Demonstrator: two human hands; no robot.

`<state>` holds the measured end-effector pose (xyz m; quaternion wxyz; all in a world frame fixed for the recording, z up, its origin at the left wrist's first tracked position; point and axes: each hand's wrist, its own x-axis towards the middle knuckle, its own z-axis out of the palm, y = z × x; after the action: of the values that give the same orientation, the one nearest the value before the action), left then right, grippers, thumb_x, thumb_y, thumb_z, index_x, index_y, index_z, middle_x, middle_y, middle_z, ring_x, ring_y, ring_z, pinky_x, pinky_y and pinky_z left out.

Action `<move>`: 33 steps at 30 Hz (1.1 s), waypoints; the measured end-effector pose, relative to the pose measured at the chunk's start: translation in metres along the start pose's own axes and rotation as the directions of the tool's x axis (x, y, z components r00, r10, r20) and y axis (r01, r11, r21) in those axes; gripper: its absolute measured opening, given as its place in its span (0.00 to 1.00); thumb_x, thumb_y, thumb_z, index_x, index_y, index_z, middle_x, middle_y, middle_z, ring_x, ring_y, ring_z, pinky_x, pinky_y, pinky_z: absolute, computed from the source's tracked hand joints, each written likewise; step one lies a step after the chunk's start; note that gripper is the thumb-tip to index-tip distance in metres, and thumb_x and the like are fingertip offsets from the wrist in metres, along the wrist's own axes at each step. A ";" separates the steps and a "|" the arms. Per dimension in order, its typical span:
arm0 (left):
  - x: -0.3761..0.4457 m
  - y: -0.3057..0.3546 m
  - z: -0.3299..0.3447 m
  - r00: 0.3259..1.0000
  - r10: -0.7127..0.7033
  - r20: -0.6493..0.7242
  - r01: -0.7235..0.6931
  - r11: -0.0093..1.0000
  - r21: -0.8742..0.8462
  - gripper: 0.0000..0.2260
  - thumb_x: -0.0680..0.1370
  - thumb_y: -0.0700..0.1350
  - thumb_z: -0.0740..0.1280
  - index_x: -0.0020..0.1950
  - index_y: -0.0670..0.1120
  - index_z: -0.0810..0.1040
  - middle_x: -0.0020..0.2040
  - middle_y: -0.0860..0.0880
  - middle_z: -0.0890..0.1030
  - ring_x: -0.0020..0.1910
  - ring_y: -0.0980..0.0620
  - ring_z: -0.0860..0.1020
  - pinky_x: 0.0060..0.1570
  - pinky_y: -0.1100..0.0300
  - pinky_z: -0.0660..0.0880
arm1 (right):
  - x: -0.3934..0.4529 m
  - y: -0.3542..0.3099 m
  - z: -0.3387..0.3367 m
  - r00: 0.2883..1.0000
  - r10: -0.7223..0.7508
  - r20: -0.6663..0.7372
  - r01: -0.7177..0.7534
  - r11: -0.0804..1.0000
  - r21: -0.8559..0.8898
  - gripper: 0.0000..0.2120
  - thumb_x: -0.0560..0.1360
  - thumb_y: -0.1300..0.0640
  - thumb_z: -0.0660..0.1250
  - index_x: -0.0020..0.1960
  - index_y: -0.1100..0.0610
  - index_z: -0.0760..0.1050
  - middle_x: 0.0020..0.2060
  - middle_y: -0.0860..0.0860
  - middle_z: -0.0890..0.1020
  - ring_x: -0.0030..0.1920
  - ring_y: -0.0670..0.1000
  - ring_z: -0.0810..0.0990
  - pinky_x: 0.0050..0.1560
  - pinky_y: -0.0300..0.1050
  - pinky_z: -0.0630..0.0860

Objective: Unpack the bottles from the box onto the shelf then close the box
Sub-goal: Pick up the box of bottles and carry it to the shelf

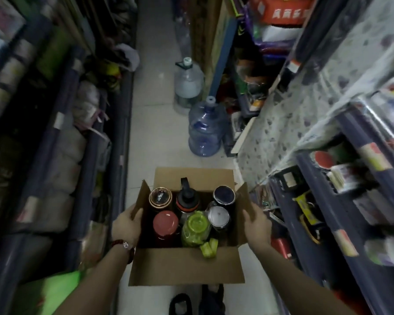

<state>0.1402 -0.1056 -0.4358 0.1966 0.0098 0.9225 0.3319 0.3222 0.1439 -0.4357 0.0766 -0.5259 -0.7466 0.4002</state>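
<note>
Cardboard box (187, 267), brown and plain, sits in the lower middle of the frame with all 4 flaps folded outward, held between 2 hands over the pale floor (155, 123) of a narrow aisle. Inside stand 6 bottles seen from above: a clear-lidded one with a copper rim (160, 197), a black one with a loop handle and orange ring (187, 200), a dark blue-capped one (224, 196), a red-lidded one (165, 223), a translucent green one (195, 226) and a silver-capped one (218, 216). A green strap (209, 246) hangs over the near flap.

The left hand (126, 227) grips the left side flap, thumb on its inner face; the right hand (256, 226) grips the right side flap likewise — both closed on cardboard. A beaded bracelet (124, 245) circles the left wrist.

Bottle bodies are hidden by the box walls; only lids show. The shelves (328, 223) on either side are dark and blurred — their goods cannot be made out. 2 large water jugs (204, 130) stand on the floor in the upper middle. Dark footwear at the bottom edge is cut off.
</note>
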 end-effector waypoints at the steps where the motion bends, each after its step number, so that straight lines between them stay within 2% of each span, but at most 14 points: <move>1: 0.010 -0.004 0.005 1.000 -0.021 -0.012 0.021 1.000 -0.013 0.14 0.79 0.46 0.62 0.64 0.47 0.77 0.53 0.40 0.83 0.52 0.38 0.80 0.51 0.51 0.76 | 0.012 -0.001 0.011 1.000 -0.008 0.015 0.008 1.000 0.009 0.17 0.78 0.59 0.63 0.66 0.58 0.74 0.56 0.60 0.82 0.57 0.63 0.78 0.57 0.51 0.73; 5: 0.055 -0.034 0.035 0.994 -0.095 -0.055 0.092 0.994 -0.058 0.14 0.79 0.47 0.63 0.63 0.46 0.78 0.54 0.38 0.83 0.54 0.37 0.79 0.54 0.48 0.76 | 0.058 0.010 0.063 0.998 -0.067 0.018 0.067 0.998 0.003 0.15 0.77 0.60 0.64 0.63 0.59 0.76 0.52 0.60 0.83 0.54 0.63 0.80 0.51 0.48 0.72; 7: 0.078 -0.052 0.054 0.989 -0.129 -0.073 0.124 0.989 -0.076 0.14 0.79 0.47 0.63 0.62 0.46 0.78 0.54 0.38 0.83 0.54 0.36 0.79 0.53 0.49 0.76 | 0.081 0.020 0.093 0.996 -0.082 0.032 0.083 0.997 -0.007 0.15 0.77 0.60 0.64 0.63 0.58 0.75 0.52 0.60 0.83 0.53 0.63 0.80 0.51 0.49 0.73; 10: 0.118 -0.082 0.092 0.987 -0.134 -0.085 0.130 0.990 -0.059 0.15 0.79 0.48 0.62 0.64 0.48 0.77 0.55 0.38 0.82 0.56 0.36 0.78 0.53 0.50 0.73 | 0.118 0.042 0.143 0.996 -0.087 0.036 0.088 0.996 -0.020 0.16 0.77 0.60 0.64 0.64 0.58 0.75 0.53 0.60 0.83 0.54 0.63 0.79 0.52 0.50 0.73; 13: 0.149 -0.113 0.132 0.984 -0.135 -0.115 0.124 0.987 -0.103 0.15 0.79 0.47 0.63 0.65 0.47 0.76 0.57 0.37 0.81 0.57 0.35 0.77 0.56 0.49 0.73 | 0.149 0.076 0.194 0.991 -0.130 0.033 0.131 0.990 -0.056 0.15 0.76 0.61 0.64 0.63 0.58 0.75 0.51 0.60 0.83 0.51 0.63 0.80 0.48 0.48 0.72; 16: 0.174 -0.140 0.173 0.983 -0.153 -0.104 0.146 0.987 -0.068 0.15 0.80 0.47 0.61 0.66 0.46 0.75 0.58 0.39 0.80 0.57 0.37 0.77 0.49 0.56 0.70 | 0.179 0.112 0.239 0.986 -0.160 0.036 0.162 0.983 -0.089 0.15 0.76 0.61 0.64 0.62 0.58 0.75 0.50 0.60 0.84 0.49 0.63 0.80 0.47 0.49 0.73; 18: 0.189 -0.161 0.199 0.989 -0.110 -0.097 0.103 0.992 -0.072 0.15 0.80 0.46 0.61 0.65 0.44 0.76 0.56 0.39 0.81 0.54 0.38 0.78 0.48 0.56 0.70 | 0.196 0.134 0.264 0.986 -0.163 0.046 0.167 0.981 -0.097 0.14 0.77 0.61 0.63 0.63 0.57 0.75 0.49 0.59 0.84 0.49 0.63 0.80 0.46 0.48 0.72; 23: 0.225 -0.209 0.257 0.992 -0.093 -0.081 0.078 0.983 -0.163 0.14 0.80 0.45 0.61 0.64 0.45 0.77 0.53 0.40 0.82 0.52 0.38 0.80 0.53 0.45 0.77 | 0.230 0.187 0.311 0.982 -0.185 0.027 0.187 0.978 -0.090 0.14 0.77 0.61 0.63 0.62 0.56 0.75 0.50 0.58 0.84 0.50 0.63 0.80 0.46 0.48 0.72; 27: 0.246 -0.234 0.294 0.994 -0.089 -0.058 0.076 0.977 -0.200 0.15 0.80 0.47 0.61 0.66 0.46 0.75 0.55 0.42 0.82 0.53 0.40 0.79 0.55 0.44 0.77 | 0.251 0.221 0.344 0.982 -0.187 0.004 0.186 0.979 -0.079 0.14 0.77 0.59 0.63 0.62 0.54 0.75 0.49 0.58 0.84 0.49 0.63 0.81 0.49 0.56 0.78; 33: 0.263 -0.259 0.328 0.993 -0.109 -0.040 0.096 0.965 -0.244 0.16 0.80 0.48 0.61 0.66 0.47 0.75 0.54 0.43 0.82 0.53 0.41 0.79 0.56 0.45 0.77 | 0.260 0.258 0.365 0.982 -0.188 -0.024 0.186 0.981 -0.047 0.14 0.77 0.59 0.63 0.62 0.55 0.75 0.50 0.57 0.84 0.50 0.62 0.81 0.50 0.55 0.78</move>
<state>0.0482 -0.0690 -0.9193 0.1887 -0.0709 0.8794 0.4312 0.2008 0.2080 -0.9345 0.1125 -0.4605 -0.8004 0.3669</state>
